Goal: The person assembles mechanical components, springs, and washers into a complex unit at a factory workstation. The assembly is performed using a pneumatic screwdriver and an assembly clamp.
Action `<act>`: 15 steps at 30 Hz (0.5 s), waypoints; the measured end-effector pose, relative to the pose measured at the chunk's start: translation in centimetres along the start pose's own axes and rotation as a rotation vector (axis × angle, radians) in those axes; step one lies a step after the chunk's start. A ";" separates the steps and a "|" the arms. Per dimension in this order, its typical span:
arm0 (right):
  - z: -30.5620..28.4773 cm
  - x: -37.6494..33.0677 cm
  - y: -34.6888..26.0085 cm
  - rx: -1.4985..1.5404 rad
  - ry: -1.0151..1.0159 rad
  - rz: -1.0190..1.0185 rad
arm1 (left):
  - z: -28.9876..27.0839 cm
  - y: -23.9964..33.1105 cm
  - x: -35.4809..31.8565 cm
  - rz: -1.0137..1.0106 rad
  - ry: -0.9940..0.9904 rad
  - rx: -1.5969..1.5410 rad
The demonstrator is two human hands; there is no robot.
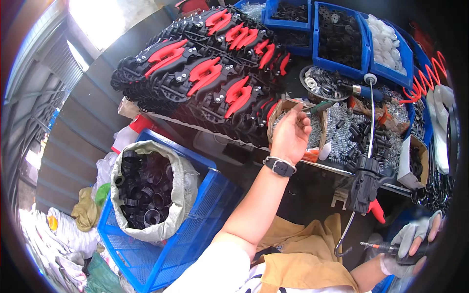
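Observation:
My left hand, bare with a dark watch at the wrist, is over a cardboard box of small metal parts. Its fingers are curled together, and whatever may be between them is too small to make out. Beside the fingertips lies a green-handled tool. At the lower right my right hand, in a white glove with some bare fingertips, grips a black power screwdriver, its bit pointing left. Between my hands stands a metal bar carrying a black clamp body with a red trigger.
Stacked black clamps with red handles cover the bench's left. Springs and black sleeves lie right of the box. Blue bins line the back. Left of me, a white sack of black rings sits on a blue crate.

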State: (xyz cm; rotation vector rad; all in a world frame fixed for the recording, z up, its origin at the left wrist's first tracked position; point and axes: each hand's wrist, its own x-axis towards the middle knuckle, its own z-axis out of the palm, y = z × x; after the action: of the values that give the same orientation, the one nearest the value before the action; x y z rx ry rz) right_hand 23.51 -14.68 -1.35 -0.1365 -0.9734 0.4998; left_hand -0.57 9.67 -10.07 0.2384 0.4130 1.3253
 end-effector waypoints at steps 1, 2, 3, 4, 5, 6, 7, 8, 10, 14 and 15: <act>0.0 0.0 -0.3 -0.016 0.029 0.006 | 0.6 -0.2 -0.8 -0.017 -0.006 -0.004; 0.5 0.0 -0.3 -0.043 0.037 0.003 | 1.2 -0.1 -1.7 -0.005 -0.050 0.025; -1.4 -0.2 -1.4 0.052 -0.041 0.133 | 1.8 0.3 -3.1 0.012 -0.092 0.041; -0.3 -0.4 -1.3 0.018 -0.005 0.057 | 3.2 -1.3 -5.5 -0.026 -0.162 0.164; 1.1 -0.3 1.7 -0.042 0.036 0.024 | 2.4 -3.1 -7.0 -0.083 -0.198 0.261; 2.4 -0.3 2.4 -0.078 0.058 0.041 | 1.9 -4.5 -10.0 -0.220 -0.261 0.223; 3.2 -0.4 2.7 -0.107 0.078 0.058 | 1.2 -5.8 -12.8 -0.348 -0.325 0.184; 3.0 -0.7 2.5 -0.143 0.039 0.051 | 0.3 -6.7 -14.9 -0.399 -0.242 0.160; 2.8 -1.4 3.3 -0.160 -0.115 0.071 | -1.0 -7.9 -16.7 -0.485 -0.163 0.129; 2.5 -1.7 3.0 -0.242 -0.238 0.123 | -2.3 -9.5 -17.3 -0.635 -0.139 0.012; 2.4 -1.7 2.9 -0.276 -0.241 0.130 | -2.2 -9.7 -17.4 -0.661 -0.147 0.004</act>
State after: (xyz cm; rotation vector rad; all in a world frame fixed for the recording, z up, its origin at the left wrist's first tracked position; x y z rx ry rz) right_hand 19.77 -13.19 -2.18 -0.3970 -1.2739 0.5065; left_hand 3.83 -9.59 -13.25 0.1785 0.3295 0.6544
